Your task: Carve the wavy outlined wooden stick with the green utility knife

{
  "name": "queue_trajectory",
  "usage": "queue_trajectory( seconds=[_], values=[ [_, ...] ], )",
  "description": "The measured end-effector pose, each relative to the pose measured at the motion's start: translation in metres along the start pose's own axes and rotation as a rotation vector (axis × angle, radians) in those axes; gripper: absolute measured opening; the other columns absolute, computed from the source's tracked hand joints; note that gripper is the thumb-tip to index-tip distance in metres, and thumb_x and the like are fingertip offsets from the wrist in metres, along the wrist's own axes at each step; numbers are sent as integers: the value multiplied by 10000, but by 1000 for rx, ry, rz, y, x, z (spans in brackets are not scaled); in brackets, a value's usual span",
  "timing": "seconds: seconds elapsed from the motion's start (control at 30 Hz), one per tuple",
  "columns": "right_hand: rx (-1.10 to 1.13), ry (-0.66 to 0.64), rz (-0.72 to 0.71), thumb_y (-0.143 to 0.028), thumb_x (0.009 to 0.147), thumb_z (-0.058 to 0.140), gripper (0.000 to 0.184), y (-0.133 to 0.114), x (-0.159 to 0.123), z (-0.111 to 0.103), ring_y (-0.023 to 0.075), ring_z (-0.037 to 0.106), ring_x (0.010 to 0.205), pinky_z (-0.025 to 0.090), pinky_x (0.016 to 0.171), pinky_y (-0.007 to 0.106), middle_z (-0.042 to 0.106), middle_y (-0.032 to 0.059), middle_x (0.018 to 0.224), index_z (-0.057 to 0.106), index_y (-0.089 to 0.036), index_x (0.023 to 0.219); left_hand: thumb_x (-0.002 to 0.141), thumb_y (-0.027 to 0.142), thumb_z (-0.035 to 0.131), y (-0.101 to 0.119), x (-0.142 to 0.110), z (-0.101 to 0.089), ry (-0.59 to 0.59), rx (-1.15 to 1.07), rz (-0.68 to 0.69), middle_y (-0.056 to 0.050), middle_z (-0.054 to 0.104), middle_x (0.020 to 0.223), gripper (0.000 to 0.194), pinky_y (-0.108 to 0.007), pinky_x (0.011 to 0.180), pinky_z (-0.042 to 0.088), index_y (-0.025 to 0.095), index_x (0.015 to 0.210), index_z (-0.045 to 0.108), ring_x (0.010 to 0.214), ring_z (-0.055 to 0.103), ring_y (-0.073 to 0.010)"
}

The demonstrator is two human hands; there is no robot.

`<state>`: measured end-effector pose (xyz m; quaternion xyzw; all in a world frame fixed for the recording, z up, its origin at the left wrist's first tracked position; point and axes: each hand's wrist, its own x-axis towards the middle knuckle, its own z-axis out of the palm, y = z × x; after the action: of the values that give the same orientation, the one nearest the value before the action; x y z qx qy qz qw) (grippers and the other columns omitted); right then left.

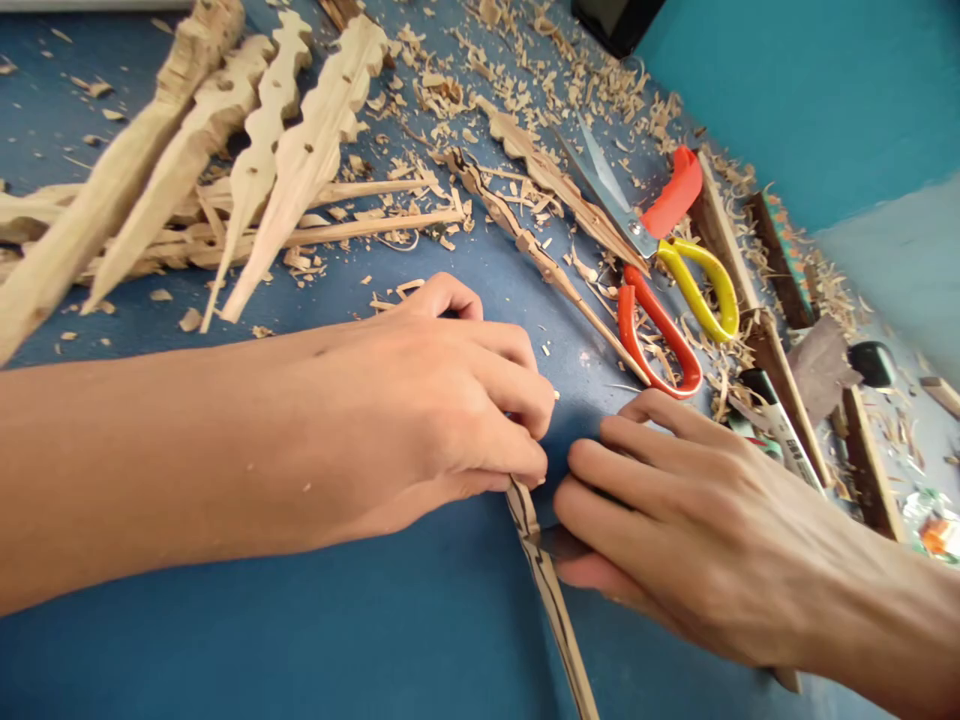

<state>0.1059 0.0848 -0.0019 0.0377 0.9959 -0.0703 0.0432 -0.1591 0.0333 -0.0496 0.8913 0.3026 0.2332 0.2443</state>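
Note:
My left hand is closed on the upper end of a thin wooden strip marked with dark lines, pressing it onto the blue table. My right hand is curled around a small knife, its short blade touching the strip's right edge just below my left fingers. The knife's handle is hidden inside the hand.
Several carved wavy wooden blades lie at the upper left. Wood shavings litter the back. Red-handled scissors, yellow-handled scissors, a marker and wood offcuts lie at right beside a teal wall.

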Motion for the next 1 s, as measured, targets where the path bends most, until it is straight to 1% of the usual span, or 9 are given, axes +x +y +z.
queue_trajectory(
  seconds=[0.2,0.33,0.4,0.5,0.6,0.67,0.73,0.87,1.0],
  values=[
    [-160,36,-10,-318,1218,360,440,-7,-3,7,245,466,671,314,710,437,566,-2,756,599,-249,855,1157,226,487,0,3,0,22,-2,-10,61,827,1019,399,-414,1057,265,279,883,772,1104,684,-212],
    [-284,5,23,-131,1108,511,288,-15,-6,10,264,481,686,325,709,444,567,15,765,606,-249,863,1097,252,642,-4,6,6,68,28,5,59,846,1020,259,-445,979,296,321,927,824,1060,710,-223],
    [-307,-8,33,-74,1075,515,272,-19,-6,12,268,495,699,337,713,446,573,17,776,616,-247,891,1061,237,712,-7,8,8,111,37,29,78,835,982,209,-434,955,297,336,921,831,1015,715,-210],
    [-376,9,66,-130,1114,513,244,-23,-8,14,276,502,721,362,725,451,598,26,790,637,-237,933,1065,246,711,-10,8,7,115,7,55,87,829,989,202,-408,963,303,339,938,837,1017,709,-195],
    [-473,90,103,-212,1136,565,174,-24,-14,13,279,496,743,395,757,456,658,39,820,657,-215,988,1095,289,662,-9,7,3,78,-43,22,87,841,1036,228,-388,1019,324,333,959,839,1061,701,-192],
    [-441,144,98,-220,1145,565,158,-21,-18,10,264,492,749,402,751,441,675,41,844,661,-199,1021,1109,327,646,-8,6,1,67,-25,3,82,848,1055,231,-401,1043,334,358,995,844,1090,712,-205],
    [-316,145,80,-228,1173,508,218,-16,-21,6,235,472,725,383,702,412,642,27,831,651,-198,1011,1117,344,634,-8,5,0,58,8,2,71,852,1077,229,-422,1048,338,378,1025,842,1118,724,-223],
    [-97,36,49,-318,1233,310,445,0,-19,-1,192,428,654,317,633,388,554,-1,798,599,-225,907,1120,318,621,-8,5,-1,45,-5,23,46,849,1115,229,-412,1060,349,349,1067,842,1130,722,-231],
    [-4,-71,3,-353,1235,300,448,11,-11,-5,180,466,647,281,638,387,557,-20,786,563,-244,890,1120,316,614,-8,4,-2,28,-2,14,38,849,1132,243,-414,1072,357,355,1081,851,1144,705,-241]
  ],
)
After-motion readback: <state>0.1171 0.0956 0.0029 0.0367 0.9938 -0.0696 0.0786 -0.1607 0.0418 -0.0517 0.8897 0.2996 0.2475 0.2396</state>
